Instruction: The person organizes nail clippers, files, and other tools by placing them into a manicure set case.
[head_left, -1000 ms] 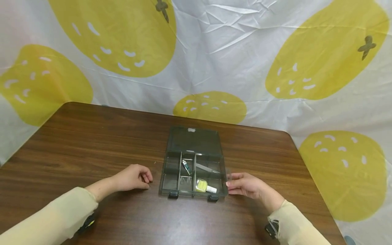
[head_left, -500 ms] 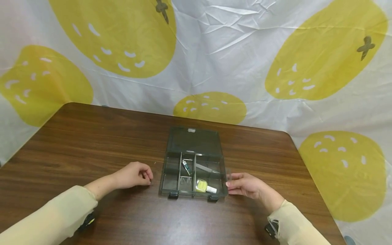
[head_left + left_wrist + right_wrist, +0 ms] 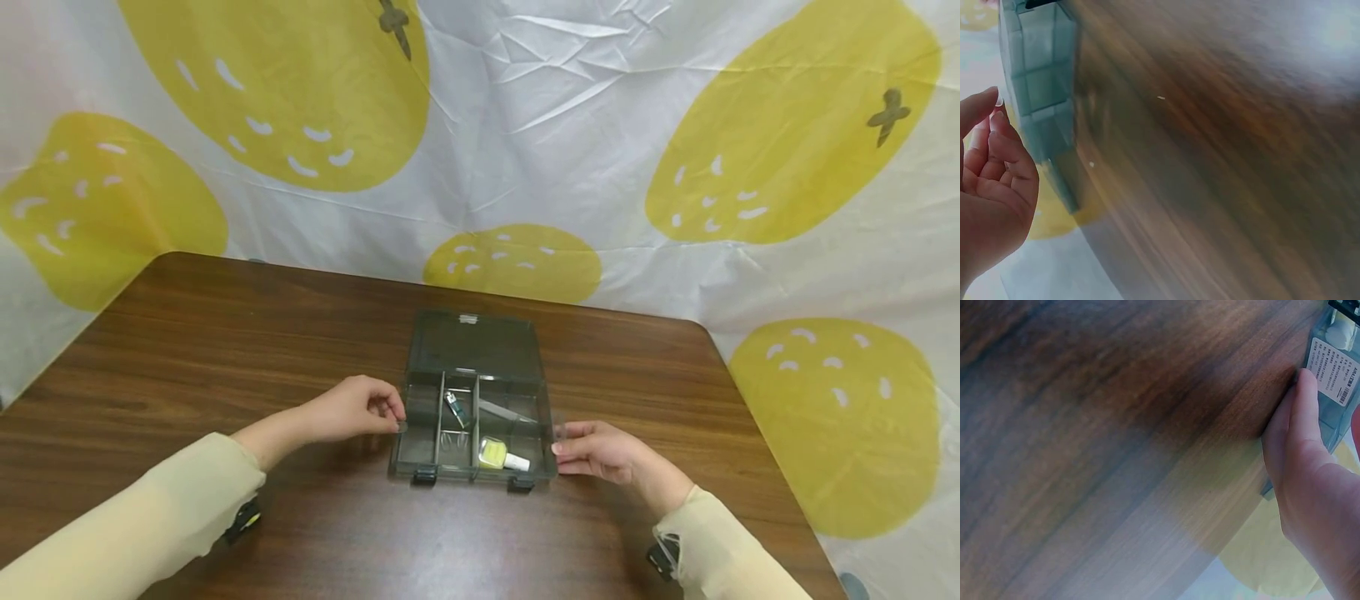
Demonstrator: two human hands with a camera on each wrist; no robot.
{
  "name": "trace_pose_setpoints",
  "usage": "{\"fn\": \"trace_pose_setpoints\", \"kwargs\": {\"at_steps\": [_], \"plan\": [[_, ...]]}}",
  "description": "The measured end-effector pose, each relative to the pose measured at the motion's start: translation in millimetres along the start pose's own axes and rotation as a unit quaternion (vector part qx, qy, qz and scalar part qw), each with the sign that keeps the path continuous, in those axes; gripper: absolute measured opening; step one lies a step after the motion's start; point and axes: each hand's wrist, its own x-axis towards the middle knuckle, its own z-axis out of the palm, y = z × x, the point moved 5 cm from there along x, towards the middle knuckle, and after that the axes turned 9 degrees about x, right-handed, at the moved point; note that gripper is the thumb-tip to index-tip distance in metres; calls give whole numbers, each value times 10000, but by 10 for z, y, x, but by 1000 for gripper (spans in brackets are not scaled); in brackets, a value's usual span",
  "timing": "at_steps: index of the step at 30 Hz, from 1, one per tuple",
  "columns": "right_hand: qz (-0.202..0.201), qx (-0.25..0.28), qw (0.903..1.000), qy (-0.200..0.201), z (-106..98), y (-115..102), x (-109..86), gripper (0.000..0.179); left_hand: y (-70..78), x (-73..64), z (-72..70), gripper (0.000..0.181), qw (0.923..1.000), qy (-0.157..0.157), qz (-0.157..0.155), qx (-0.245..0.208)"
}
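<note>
My left hand (image 3: 351, 410) pinches a small clear curved piece (image 3: 999, 100), like a false nail tip, between thumb and finger at the left edge of the compartment box (image 3: 417, 450). The box is smoky grey plastic with its lid (image 3: 475, 346) laid back. Inside are a nail clipper (image 3: 455, 410), a grey nail file (image 3: 504, 412), a yellow nail polish bottle (image 3: 492, 454) with a white cap, and clear curved pieces (image 3: 454, 442) like the held one. My right hand (image 3: 606, 452) rests with fairly straight fingers against the box's right wall, beside a printed label (image 3: 1333, 372).
The box stands on a brown wood-grain table (image 3: 247, 358). Black latches (image 3: 423, 476) stick out at the box's front. Behind the table hangs a white cloth (image 3: 525, 150) with yellow fruit shapes. Small pale specks (image 3: 1160, 97) lie on the wood left of the box.
My left hand has risen slightly and moved right, from beside the box to its left edge, with the clear piece showing between its fingertips. My right hand has stayed against the box.
</note>
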Motion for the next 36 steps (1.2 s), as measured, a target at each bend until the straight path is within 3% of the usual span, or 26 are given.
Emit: {"fn": "trace_pose_setpoints", "kwargs": {"at_steps": [18,27,36], "plan": [[12,10,9999,108,14,-7,16,62,358,377,250,9,9983,-317,476,128],[-15,55,10000,14,54,-2,15,59,439,421,340,10,9976,-429,492,248],[-13,6,10000,18,66,-22,-5,60,430,399,298,10,9983,-322,466,96]]}}
